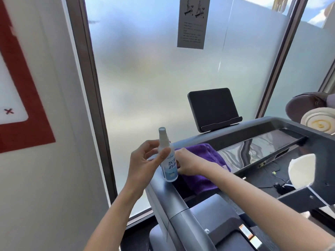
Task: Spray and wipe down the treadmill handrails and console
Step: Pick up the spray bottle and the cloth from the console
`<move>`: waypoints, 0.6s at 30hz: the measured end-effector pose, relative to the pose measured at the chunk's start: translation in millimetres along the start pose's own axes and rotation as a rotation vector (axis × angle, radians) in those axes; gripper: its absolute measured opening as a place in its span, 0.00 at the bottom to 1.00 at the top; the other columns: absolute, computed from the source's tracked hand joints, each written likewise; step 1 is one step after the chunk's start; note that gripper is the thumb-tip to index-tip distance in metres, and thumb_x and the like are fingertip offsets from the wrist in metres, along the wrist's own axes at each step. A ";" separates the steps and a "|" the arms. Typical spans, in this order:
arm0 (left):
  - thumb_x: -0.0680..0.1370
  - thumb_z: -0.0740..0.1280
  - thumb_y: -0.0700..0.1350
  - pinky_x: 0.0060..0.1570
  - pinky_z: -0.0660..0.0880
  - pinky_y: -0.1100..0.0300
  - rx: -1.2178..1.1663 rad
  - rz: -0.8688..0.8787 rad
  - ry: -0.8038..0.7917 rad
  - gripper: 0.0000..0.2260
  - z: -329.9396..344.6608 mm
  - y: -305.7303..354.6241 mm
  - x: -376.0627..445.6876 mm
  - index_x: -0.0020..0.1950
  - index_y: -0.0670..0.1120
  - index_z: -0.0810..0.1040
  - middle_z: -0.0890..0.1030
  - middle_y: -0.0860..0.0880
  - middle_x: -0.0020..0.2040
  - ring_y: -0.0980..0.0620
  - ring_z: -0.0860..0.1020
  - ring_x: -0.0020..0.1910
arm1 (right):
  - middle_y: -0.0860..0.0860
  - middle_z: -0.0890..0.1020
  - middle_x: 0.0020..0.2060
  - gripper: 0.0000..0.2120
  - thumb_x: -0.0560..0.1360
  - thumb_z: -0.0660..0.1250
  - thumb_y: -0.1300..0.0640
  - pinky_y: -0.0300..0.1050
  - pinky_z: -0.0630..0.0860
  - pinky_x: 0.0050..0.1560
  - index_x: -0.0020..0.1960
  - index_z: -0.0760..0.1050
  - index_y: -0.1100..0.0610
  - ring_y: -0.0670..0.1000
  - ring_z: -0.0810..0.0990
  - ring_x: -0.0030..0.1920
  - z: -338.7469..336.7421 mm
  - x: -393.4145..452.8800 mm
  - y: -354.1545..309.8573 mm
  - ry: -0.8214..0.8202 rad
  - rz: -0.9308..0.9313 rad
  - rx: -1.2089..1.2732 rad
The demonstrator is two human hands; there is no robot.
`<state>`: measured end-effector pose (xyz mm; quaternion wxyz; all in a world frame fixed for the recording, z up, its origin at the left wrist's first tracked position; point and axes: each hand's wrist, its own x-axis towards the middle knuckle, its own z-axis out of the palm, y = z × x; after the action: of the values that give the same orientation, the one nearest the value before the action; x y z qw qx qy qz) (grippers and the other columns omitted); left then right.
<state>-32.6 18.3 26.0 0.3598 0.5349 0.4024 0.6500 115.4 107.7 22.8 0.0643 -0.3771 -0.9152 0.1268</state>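
A small white spray bottle (167, 160) with a blue label stands upright on the treadmill's grey left handrail (174, 201). My left hand (146, 160) curls around the bottle's upper half, thumb on its front. My right hand (188, 163) reaches in from the right and touches the bottle's lower part; its fingertips are hidden behind the bottle. A purple cloth (203, 154) lies draped over the handrail corner under my right hand. The glossy console panel (257, 147) stretches to the right, with a dark tablet holder (213, 108) standing at its far edge.
A frosted window (163, 78) with a paper notice (193, 22) fills the background. A white wall with a red-bordered sign (21, 87) stands close on the left. Rolled mats (315, 116) sit at the right. A white curved object (302, 169) rests on the console's right side.
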 end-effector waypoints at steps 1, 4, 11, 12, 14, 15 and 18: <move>0.68 0.72 0.49 0.46 0.76 0.68 0.012 -0.004 -0.005 0.13 -1.2 0.2 -0.6 0.49 0.46 0.81 0.86 0.53 0.50 0.56 0.82 0.50 | 0.53 0.73 0.32 0.11 0.73 0.68 0.65 0.40 0.61 0.32 0.34 0.69 0.60 0.49 0.68 0.33 2.3 -0.4 0.8 0.000 -0.015 -0.005; 0.68 0.72 0.51 0.47 0.75 0.68 0.028 -0.008 -0.007 0.14 -2.5 2.0 -2.3 0.50 0.46 0.81 0.85 0.53 0.50 0.56 0.82 0.51 | 0.43 0.67 0.29 0.23 0.73 0.68 0.67 0.34 0.63 0.32 0.31 0.60 0.49 0.44 0.65 0.29 4.0 -3.3 2.3 0.027 -0.070 0.028; 0.68 0.72 0.50 0.49 0.76 0.67 0.015 -0.015 -0.046 0.14 0.5 6.2 -4.8 0.51 0.46 0.81 0.86 0.53 0.49 0.55 0.82 0.50 | 0.43 0.76 0.46 0.16 0.75 0.71 0.64 0.36 0.72 0.48 0.61 0.76 0.56 0.47 0.76 0.44 -4.8 -23.4 14.9 0.243 -0.045 0.152; 0.68 0.72 0.50 0.49 0.76 0.66 0.010 -0.020 -0.051 0.13 2.2 6.7 -5.1 0.51 0.47 0.82 0.86 0.53 0.49 0.55 0.82 0.50 | 0.45 0.80 0.50 0.16 0.77 0.68 0.63 0.37 0.75 0.51 0.63 0.76 0.53 0.48 0.79 0.47 -12.3 -32.2 10.2 0.388 -0.058 0.304; 0.68 0.72 0.49 0.49 0.76 0.66 -0.004 -0.022 -0.066 0.14 8.0 8.2 -6.0 0.52 0.48 0.81 0.86 0.53 0.48 0.56 0.82 0.49 | 0.48 0.83 0.55 0.15 0.80 0.65 0.56 0.40 0.78 0.56 0.65 0.73 0.48 0.48 0.81 0.55 -24.6 -50.9 -4.2 0.582 -0.136 0.651; 0.68 0.72 0.48 0.49 0.77 0.65 -0.014 -0.023 -0.083 0.15 12.3 9.4 -6.6 0.54 0.48 0.80 0.86 0.53 0.48 0.56 0.83 0.49 | 0.49 0.83 0.56 0.16 0.79 0.65 0.55 0.41 0.78 0.58 0.67 0.71 0.46 0.50 0.81 0.59 -28.6 -59.4 -12.6 0.592 -0.180 0.754; 0.69 0.71 0.46 0.47 0.78 0.64 -0.054 -0.026 -0.144 0.20 26.8 12.0 -10.2 0.61 0.49 0.76 0.86 0.51 0.48 0.54 0.84 0.49 | 0.51 0.83 0.56 0.19 0.79 0.66 0.57 0.43 0.77 0.60 0.69 0.70 0.48 0.52 0.81 0.60 -29.0 -76.3 -31.7 0.565 -0.235 0.829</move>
<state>-5.0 7.9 35.5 0.4104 0.5651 0.3650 0.6157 154.2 37.5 57.9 0.4668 -0.2342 -0.7712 0.3641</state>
